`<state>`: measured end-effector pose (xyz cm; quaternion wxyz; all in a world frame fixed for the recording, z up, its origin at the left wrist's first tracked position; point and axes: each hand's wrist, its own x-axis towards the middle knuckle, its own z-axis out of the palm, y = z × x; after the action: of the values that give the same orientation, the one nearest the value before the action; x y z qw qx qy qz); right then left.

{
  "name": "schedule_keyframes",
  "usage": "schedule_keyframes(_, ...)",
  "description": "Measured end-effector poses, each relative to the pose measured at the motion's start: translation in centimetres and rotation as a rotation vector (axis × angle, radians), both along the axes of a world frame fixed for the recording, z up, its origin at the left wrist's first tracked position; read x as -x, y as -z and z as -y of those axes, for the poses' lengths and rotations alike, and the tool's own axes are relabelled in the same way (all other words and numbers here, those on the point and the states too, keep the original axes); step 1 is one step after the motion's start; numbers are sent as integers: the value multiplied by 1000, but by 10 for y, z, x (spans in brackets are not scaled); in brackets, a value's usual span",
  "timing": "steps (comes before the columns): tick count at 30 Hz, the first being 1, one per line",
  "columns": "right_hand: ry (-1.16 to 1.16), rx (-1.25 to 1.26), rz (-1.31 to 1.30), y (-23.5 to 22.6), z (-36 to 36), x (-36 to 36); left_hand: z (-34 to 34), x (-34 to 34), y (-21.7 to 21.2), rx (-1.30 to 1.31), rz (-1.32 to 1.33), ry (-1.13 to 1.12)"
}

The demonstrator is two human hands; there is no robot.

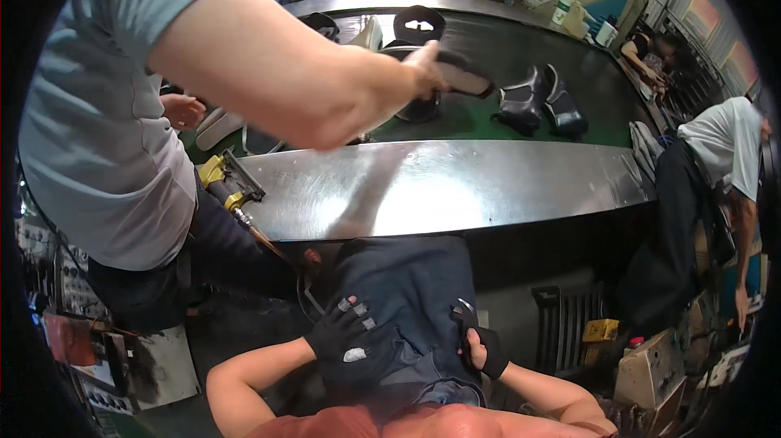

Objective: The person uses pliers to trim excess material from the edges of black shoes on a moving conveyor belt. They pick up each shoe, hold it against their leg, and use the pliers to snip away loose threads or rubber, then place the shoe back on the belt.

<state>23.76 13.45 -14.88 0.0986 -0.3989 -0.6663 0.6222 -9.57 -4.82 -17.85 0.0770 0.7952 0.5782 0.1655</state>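
My left hand (343,334), in a black glove with bare or taped fingertips, lies with fingers spread on my dark trousers (407,275). A pale patch shows on the back of that glove. Gloved in black too, my right hand (482,348) rests at my other thigh, fingers curled round a small tool with a curved, shiny metal tip (465,305). Its handle is hidden in my grip. Beyond my knees runs a steel table edge (439,186). A co-worker's bare arm (325,88) reaches across from the left, the hand at a dark shoe with a pale sole (465,78), partly blurred.
A pair of black shoes (541,100) stands on the dark green conveyor belt (480,125). On the steel edge at left lies a yellow nail gun (228,182) with a hose. Another person (716,153) bends at the right. A yellow box (600,330) sits low at right.
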Motion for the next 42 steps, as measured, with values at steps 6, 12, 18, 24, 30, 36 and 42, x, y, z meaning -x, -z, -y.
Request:
schedule_keyframes(6,3,26,-52,8,5,-9,-3,-2,-4,8,56,-27)
schedule_keyframes(12,-39,-78,109,14,9,-16,-15,-1,-16,-2,22,-16)
schedule_keyframes(18,155,74,123,22,-18,18,-103,-7,-63,-12,90,-10)
schedule_keyframes(24,69,153,95,36,-61,31,-375,-29,-117,-334,207,-312)
schedule_keyframes(30,45,46,70,35,-65,28,-543,19,-101,367,133,-688)
schedule_keyframes(36,115,98,96,12,-61,22,-458,21,-140,245,1740,-284)
schedule_keyframes(42,254,87,82,-7,-36,4,-181,-12,-70,202,1427,-572)
